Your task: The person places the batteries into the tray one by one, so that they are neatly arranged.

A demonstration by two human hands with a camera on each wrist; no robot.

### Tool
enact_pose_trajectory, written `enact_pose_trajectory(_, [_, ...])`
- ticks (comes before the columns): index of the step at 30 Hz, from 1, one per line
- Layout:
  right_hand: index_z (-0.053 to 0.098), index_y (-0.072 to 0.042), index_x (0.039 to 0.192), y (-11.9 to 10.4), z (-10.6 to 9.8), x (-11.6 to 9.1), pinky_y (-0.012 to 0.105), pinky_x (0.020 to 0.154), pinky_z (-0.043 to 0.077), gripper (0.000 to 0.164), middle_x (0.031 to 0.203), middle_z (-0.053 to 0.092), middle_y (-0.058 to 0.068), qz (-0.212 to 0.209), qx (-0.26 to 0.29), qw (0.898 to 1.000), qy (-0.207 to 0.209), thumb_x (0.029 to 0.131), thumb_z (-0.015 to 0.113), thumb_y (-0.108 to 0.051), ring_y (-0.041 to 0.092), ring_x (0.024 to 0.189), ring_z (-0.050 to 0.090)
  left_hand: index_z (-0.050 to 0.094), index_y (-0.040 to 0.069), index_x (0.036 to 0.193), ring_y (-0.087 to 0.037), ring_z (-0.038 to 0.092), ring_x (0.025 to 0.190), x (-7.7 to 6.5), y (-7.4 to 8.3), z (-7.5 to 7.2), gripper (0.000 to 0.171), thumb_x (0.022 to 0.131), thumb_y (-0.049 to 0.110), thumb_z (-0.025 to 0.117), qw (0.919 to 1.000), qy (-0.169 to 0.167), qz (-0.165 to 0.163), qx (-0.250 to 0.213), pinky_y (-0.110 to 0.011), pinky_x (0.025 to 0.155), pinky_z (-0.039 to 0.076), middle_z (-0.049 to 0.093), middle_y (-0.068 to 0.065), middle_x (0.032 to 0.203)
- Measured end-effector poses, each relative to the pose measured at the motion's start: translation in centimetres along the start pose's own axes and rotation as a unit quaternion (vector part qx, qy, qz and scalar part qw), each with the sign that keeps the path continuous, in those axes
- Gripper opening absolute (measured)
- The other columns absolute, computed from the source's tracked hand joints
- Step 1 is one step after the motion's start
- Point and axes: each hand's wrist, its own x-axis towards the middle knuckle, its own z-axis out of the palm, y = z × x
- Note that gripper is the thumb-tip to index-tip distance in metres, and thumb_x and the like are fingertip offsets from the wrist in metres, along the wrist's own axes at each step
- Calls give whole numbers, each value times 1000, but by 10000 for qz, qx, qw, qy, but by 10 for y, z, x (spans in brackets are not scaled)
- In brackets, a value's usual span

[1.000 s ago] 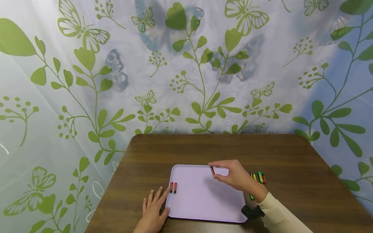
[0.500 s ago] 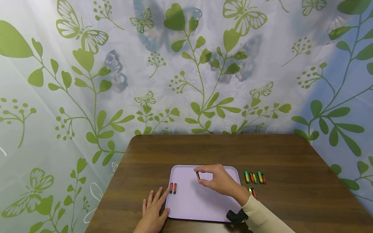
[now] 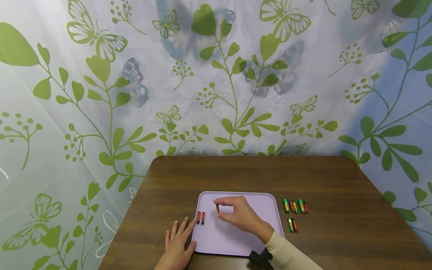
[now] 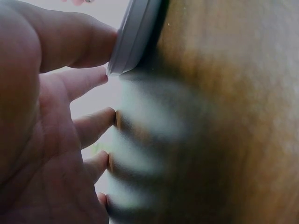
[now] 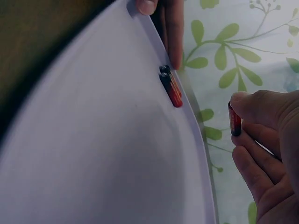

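Between thumb and fingertips my right hand [image 3: 241,214] pinches a small red-and-black battery [image 3: 217,209] by its two ends, held over the lilac tray [image 3: 233,243]. Two batteries of the same look [image 3: 200,218] lie side by side in the tray along its left wall. Fingers spread, my left hand [image 3: 178,243] rests flat on the table at the tray's left side, its thumb and index finger touching the rim. In the left wrist view the thumb [image 4: 79,42] presses against the tray's edge [image 4: 133,39]. The right wrist view shows the pinched battery [image 5: 235,119] apart from the tray.
Right of the tray, a row of several green and red batteries [image 3: 295,206] lies on the brown wooden table [image 3: 337,180]. A green battery [image 3: 291,225] and a red one [image 3: 295,225] lie nearer the front. A leaf-patterned curtain [image 3: 216,93] hangs behind the table.
My right hand has carried the battery leftward across the tray and slightly lower, bringing the batteries on the right into view. The left hand has stayed in place.
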Motion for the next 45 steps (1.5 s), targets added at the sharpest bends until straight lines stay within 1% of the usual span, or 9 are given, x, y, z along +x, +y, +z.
enact_pose_trajectory(4, [80, -4, 129, -1, 15, 1, 39, 99, 65, 42, 126, 82, 5, -4, 81, 10000, -4, 88, 90, -5, 29, 111, 81, 57, 25, 161, -66, 16, 158, 0, -4, 2, 69, 95, 15, 76, 9999, 89, 124, 5, -89, 119, -2, 43, -30, 168])
enact_pose_trajectory(10, [80, -3, 128, -7, 33, 2, 39, 100, 65, 41, 126, 82, 6, 109, 158, 9998, -95, 88, 88, -3, 28, 112, 81, 56, 22, 161, -68, 14, 158, -1, 1, -1, 69, 95, 15, 75, 9999, -65, 118, 20, -90, 117, -3, 40, -32, 169])
enact_pose_trajectory(15, [80, -2, 127, -7, 46, 3, 39, 100, 64, 41, 125, 82, 7, 168, 143, 9997, -79, 87, 88, -1, 25, 115, 80, 54, 20, 162, -66, 12, 160, -1, 7, -5, 69, 97, 14, 74, 9997, -238, -50, 84, -89, 119, -3, 38, -29, 172])
enact_pose_trajectory(19, [80, -2, 126, -3, 53, 4, 37, 101, 64, 42, 125, 82, 7, 247, 31, 9997, -68, 86, 89, -1, 19, 117, 78, 52, 20, 164, -64, 8, 163, 0, 10, -8, 69, 98, 15, 74, 9988, -417, -227, 154, -87, 121, -4, 34, -26, 175])
enact_pose_trajectory(24, [81, -4, 125, -1, 60, 5, 35, 101, 63, 43, 122, 83, 6, 296, -249, 9993, -14, 83, 91, -2, 15, 115, 78, 53, 20, 164, -66, 9, 161, -1, 6, -6, 70, 97, 14, 74, 9995, -294, -85, 92, -88, 119, -5, 36, -28, 174])
enact_pose_trajectory(29, [81, -6, 126, -3, 64, 7, 37, 103, 63, 44, 124, 83, 4, 345, -635, 9973, -87, 84, 91, -6, 17, 118, 77, 53, 27, 163, -63, 14, 162, 1, -8, 3, 70, 97, 16, 73, 9999, -33, 41, 160, -86, 121, -1, 40, -26, 172])
enact_pose_trajectory(36, [80, -10, 130, -4, 67, 8, 37, 104, 62, 45, 127, 82, 2, 355, -907, 9949, -279, 87, 92, -12, 17, 122, 76, 52, 43, 162, -60, 15, 163, 2, -19, 9, 74, 97, 17, 74, 9996, 68, 89, 250, -84, 122, -1, 42, -22, 173])
enact_pose_trajectory(41, [79, -8, 131, -4, 60, 4, 38, 104, 63, 48, 128, 82, 4, 167, -907, 9955, -225, 86, 92, -13, 18, 122, 76, 52, 43, 162, -60, 16, 163, 3, -22, 11, 73, 97, 18, 74, 9994, 117, 117, 293, -84, 122, 1, 43, -21, 172])
enact_pose_trajectory(45, [79, -7, 133, -5, 43, -1, 39, 103, 63, 47, 130, 81, 4, 180, -703, 9969, -295, 88, 90, -13, 19, 121, 77, 51, 44, 163, -60, 18, 162, 4, -25, 13, 76, 97, 17, 75, 9990, 141, 110, 398, -85, 121, 2, 43, -21, 172])
